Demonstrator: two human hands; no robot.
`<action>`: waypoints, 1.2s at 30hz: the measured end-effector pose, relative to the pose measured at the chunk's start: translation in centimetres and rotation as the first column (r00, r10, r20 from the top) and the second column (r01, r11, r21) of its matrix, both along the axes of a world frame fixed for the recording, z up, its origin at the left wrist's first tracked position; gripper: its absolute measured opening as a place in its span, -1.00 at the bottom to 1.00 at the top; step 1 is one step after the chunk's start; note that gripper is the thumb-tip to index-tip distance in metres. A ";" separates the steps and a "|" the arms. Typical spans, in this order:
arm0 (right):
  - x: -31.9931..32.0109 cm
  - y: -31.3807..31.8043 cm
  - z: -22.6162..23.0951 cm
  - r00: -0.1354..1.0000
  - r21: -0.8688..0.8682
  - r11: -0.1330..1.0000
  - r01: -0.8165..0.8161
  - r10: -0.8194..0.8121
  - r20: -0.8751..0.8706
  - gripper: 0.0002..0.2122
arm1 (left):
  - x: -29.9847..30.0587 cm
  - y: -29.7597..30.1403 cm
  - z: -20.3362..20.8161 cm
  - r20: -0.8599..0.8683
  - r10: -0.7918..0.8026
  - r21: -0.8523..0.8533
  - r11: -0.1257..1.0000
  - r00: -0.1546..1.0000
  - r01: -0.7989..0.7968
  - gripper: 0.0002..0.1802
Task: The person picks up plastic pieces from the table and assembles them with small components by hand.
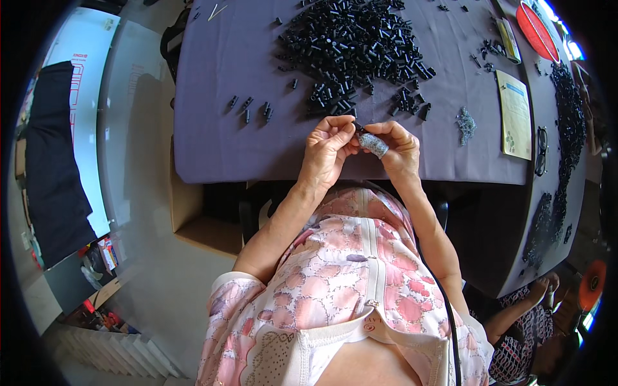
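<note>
Both hands meet over the near edge of the purple-grey cloth-covered table. The fingertips of my left hand are pinched at a small black tubular part. From the other side, the thumb and fingers of my right hand close on the same part. A grey-white speckled piece shows at my right fingers; whether it is a finger wrap or a held thing I cannot tell. Just beyond my hands lies a large heap of short black tubes. Several single tubes lie to the left.
A small pile of tiny shiny grey pieces lies to the right, near a yellowish paper and black-framed glasses. More black parts and a red basket are farther right. Another person's hand shows at lower right.
</note>
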State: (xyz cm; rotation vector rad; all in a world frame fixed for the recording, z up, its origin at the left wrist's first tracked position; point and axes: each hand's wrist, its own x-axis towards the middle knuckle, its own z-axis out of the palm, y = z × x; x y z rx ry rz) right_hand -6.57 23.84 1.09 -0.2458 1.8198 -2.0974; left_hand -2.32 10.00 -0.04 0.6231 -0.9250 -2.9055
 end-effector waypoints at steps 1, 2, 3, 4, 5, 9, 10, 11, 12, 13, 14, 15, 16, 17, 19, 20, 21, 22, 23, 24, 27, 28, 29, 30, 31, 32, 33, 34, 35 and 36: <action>0.0 0.1 0.0 1.000 -0.016 1.000 0.001 -0.001 0.030 -0.79 | 0.1 0.0 0.1 -0.009 -0.009 -0.011 1.000 1.000 0.009 -0.87; 0.0 0.1 0.0 0.998 -0.032 0.999 0.004 -0.002 0.061 -0.82 | 0.1 0.0 0.1 -0.018 -0.019 -0.022 1.000 1.000 0.019 -0.86; 0.1 0.2 0.0 0.998 -0.032 0.999 0.005 -0.003 0.062 -0.82 | 0.1 0.0 0.1 -0.016 -0.020 -0.021 1.000 1.000 0.020 -0.86; 0.1 0.2 0.0 0.998 -0.034 0.999 0.007 -0.005 0.059 -0.82 | 0.2 0.0 -0.1 -0.030 -0.019 -0.030 0.999 0.999 0.018 -0.85; 0.2 0.2 -0.1 0.998 -0.036 0.999 0.009 -0.007 0.057 -0.82 | 0.2 0.0 -0.2 -0.044 -0.017 -0.040 0.999 0.999 0.015 -0.84; 0.1 0.3 -0.3 0.999 -0.005 1.000 0.015 -0.015 0.039 -0.83 | 0.2 0.0 -0.2 -0.071 -0.044 -0.070 0.997 0.997 0.039 -0.83; 0.2 0.3 -0.3 0.999 0.000 1.000 0.013 -0.013 0.035 -0.83 | 0.2 0.1 0.0 -0.063 -0.033 -0.079 0.996 0.997 0.028 -0.82; 0.2 0.3 -0.3 0.999 0.005 1.000 0.010 -0.011 0.032 -0.83 | 0.2 0.3 0.3 -0.056 -0.021 -0.088 0.996 0.998 0.016 -0.82; 0.2 0.3 -0.3 0.999 0.004 1.000 0.012 -0.012 0.033 -0.83 | 0.3 0.3 0.1 -0.056 -0.023 -0.089 0.996 0.998 0.018 -0.82; 0.3 0.3 -0.2 0.999 0.000 1.000 0.014 -0.014 0.034 -0.83 | 0.3 0.3 -0.1 -0.054 -0.027 -0.089 0.996 0.998 0.022 -0.81; 0.3 0.2 -0.2 0.999 -0.003 1.000 0.016 -0.016 0.035 -0.83 | 0.4 0.4 -0.2 -0.052 -0.031 -0.088 0.996 0.998 0.026 -0.81; 0.3 0.2 -0.1 0.999 -0.003 1.000 0.018 -0.018 0.035 -0.83 | 0.3 0.5 -0.1 -0.051 -0.033 -0.089 0.996 0.998 0.028 -0.81; 0.3 0.2 0.0 0.999 -0.005 1.000 0.023 -0.023 0.038 -0.84 | 0.3 0.6 0.1 -0.060 -0.020 -0.094 0.995 0.998 0.014 -0.81; 0.2 0.2 0.0 0.999 -0.006 1.000 0.027 -0.027 0.040 -0.84 | 0.3 0.6 0.2 -0.070 -0.006 -0.100 0.995 0.998 -0.001 -0.81; 0.3 0.3 -0.2 1.000 0.019 0.999 0.029 -0.029 -0.003 -0.81 | 0.3 0.5 -0.1 -0.068 -0.011 -0.120 0.993 0.998 0.003 -0.82; 0.4 0.4 -0.3 0.999 0.046 0.998 0.030 -0.028 -0.046 -0.78 | 0.3 0.4 -0.2 -0.067 -0.014 -0.140 0.990 0.998 0.005 -0.82; 0.3 0.4 -0.3 0.999 0.046 0.998 0.033 -0.031 -0.044 -0.78 | 0.3 0.4 -0.2 -0.065 -0.017 -0.140 0.990 0.998 0.007 -0.82; 0.3 0.4 -0.3 0.990 0.092 0.995 0.036 -0.022 -0.140 -0.76 | 0.3 0.4 -0.1 -0.047 -0.019 -0.193 0.981 0.999 0.010 -0.83; 0.2 0.5 -0.4 0.972 0.138 0.989 0.043 -0.009 -0.233 -0.73 | 0.4 0.3 -0.1 -0.029 -0.020 -0.244 0.970 0.999 0.013 -0.84; 0.1 0.5 -0.3 0.973 0.138 0.989 0.045 -0.012 -0.231 -0.73 | 0.3 0.2 -0.1 -0.027 -0.023 -0.244 0.970 0.999 0.015 -0.84; -0.2 0.5 0.1 0.926 0.223 0.974 0.045 0.043 -0.375 -0.70 | 0.1 -0.2 0.3 0.010 -0.042 -0.339 0.940 0.999 0.043 -0.86; -0.3 0.6 0.1 0.923 0.226 0.974 0.026 0.063 -0.380 -0.71 | 0.1 -0.3 0.5 0.022 -0.059 -0.391 0.918 0.998 0.063 -0.85; -0.4 0.5 0.1 0.919 0.227 0.974 0.006 0.084 -0.386 -0.71 | 0.1 -0.4 0.6 0.033 -0.075 -0.442 0.893 0.997 0.082 -0.85; -0.4 0.5 0.0 0.919 0.227 0.974 0.008 0.082 -0.385 -0.71 | 0.0 -0.4 0.5 0.034 -0.077 -0.443 0.893 0.996 0.085 -0.85; -0.4 0.4 -0.2 0.952 0.169 0.985 -0.012 0.063 -0.301 -0.71 | 0.0 -0.5 0.4 0.029 -0.084 -0.372 0.924 0.996 0.089 -0.84; -0.4 0.4 -0.3 0.975 0.109 0.994 -0.026 0.049 -0.215 -0.72 | 0.0 -0.5 0.3 0.023 -0.091 -0.300 0.949 0.996 0.094 -0.83; -0.3 0.3 -0.3 0.976 0.109 0.994 -0.024 0.047 -0.214 -0.72 | -0.1 -0.4 0.3 0.024 -0.093 -0.300 0.949 0.995 0.096 -0.83; -0.3 0.2 -0.2 0.978 0.104 0.995 -0.008 0.029 -0.205 -0.73 | -0.1 -0.1 0.3 0.006 -0.063 -0.260 0.964 0.998 0.063 -0.82; -0.3 0.2 -0.3 0.980 0.100 0.995 0.006 0.014 -0.197 -0.75 | -0.2 0.1 0.4 -0.010 -0.030 -0.219 0.975 0.999 0.027 -0.81; -0.3 0.2 -0.3 0.981 0.101 0.995 0.007 0.013 -0.193 -0.75 | -0.3 0.1 0.5 -0.007 -0.031 -0.218 0.976 0.999 0.029 -0.81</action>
